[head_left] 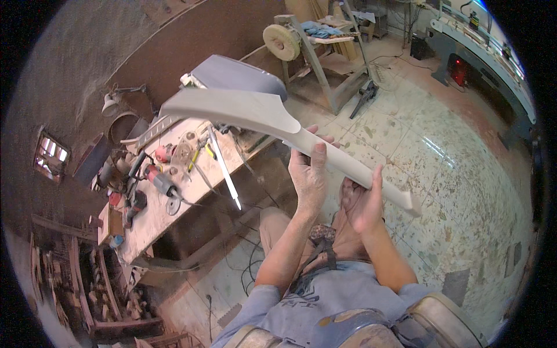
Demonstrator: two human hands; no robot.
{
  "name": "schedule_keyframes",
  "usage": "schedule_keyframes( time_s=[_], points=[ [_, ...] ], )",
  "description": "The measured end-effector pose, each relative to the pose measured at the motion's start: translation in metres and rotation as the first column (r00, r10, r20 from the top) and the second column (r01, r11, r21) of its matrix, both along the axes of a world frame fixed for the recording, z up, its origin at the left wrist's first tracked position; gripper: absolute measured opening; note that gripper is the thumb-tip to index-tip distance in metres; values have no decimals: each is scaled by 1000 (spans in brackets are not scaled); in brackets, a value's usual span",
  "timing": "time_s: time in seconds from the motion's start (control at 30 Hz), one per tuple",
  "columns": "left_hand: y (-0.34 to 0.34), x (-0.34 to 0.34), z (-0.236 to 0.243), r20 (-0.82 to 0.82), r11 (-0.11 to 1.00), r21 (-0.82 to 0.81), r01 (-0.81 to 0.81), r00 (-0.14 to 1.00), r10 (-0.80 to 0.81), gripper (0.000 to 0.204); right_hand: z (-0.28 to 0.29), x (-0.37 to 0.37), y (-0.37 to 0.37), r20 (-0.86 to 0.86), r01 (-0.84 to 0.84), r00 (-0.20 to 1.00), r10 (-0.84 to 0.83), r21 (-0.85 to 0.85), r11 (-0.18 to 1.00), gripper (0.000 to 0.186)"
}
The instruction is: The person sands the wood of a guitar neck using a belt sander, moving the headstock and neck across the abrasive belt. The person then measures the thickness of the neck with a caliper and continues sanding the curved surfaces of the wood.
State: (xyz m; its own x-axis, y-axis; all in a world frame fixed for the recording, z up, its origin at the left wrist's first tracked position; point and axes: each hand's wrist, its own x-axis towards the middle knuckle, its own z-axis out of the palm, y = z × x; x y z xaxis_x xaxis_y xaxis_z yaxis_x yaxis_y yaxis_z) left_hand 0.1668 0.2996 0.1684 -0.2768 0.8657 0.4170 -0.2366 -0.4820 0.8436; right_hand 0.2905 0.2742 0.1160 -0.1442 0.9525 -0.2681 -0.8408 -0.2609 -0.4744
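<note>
A long, pale curved trim piece [232, 111], broad at the far left end and narrow at the near right end, is held up diagonally in front of me. My left hand [308, 171] grips it near its middle, thumb on top and fingertips showing behind it. My right hand [362, 206] holds the narrower part from below, farther toward the near end. Behind the piece, a grey panel [243, 75] rests by the far end of a cluttered workbench [145, 232], which carries a red power tool [159, 180], yellow-handled tools [194, 159] and a long white tube [223, 168].
A wooden stand [331, 87] with a round disc [279, 40] stands at the back. A large machine [505, 75] is at the upper right. A lamp [110, 101] is beside the wall. Wood offcuts [87, 290] lie in a rack at lower left. Cables [252, 269] run on the tiled floor.
</note>
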Motion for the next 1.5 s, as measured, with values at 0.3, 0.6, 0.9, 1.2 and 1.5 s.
schedule_keyframes(
  time_s=[0.3, 0.6, 0.9, 1.2, 1.5],
  points=[
    [23, 29, 30, 55, 998, -22, 63, 997, -62, 79, 12, 9, -38, -37, -486, 862, 505, 219, 846, 96],
    [38, 25, 67, 154, 911, -35, 412, 903, -402, 99, 43, 91, -8, 742, -199, 560, -369, 552, 809, 67],
    [54, 33, 71, 83, 875, 31, 482, 872, -483, 82, 6, 42, -7, 612, -394, 788, 67, 417, 819, 37],
    [82, 38, 47, 125, 824, 114, 555, 815, -566, 55, -10, 41, 1, 732, -318, 682, -9, 307, 897, 31],
    [70, 28, -20, 22, 708, -71, 702, 711, -703, 72, 7, 49, 9, 577, -242, 816, -31, 391, 888, 37]
  ],
)
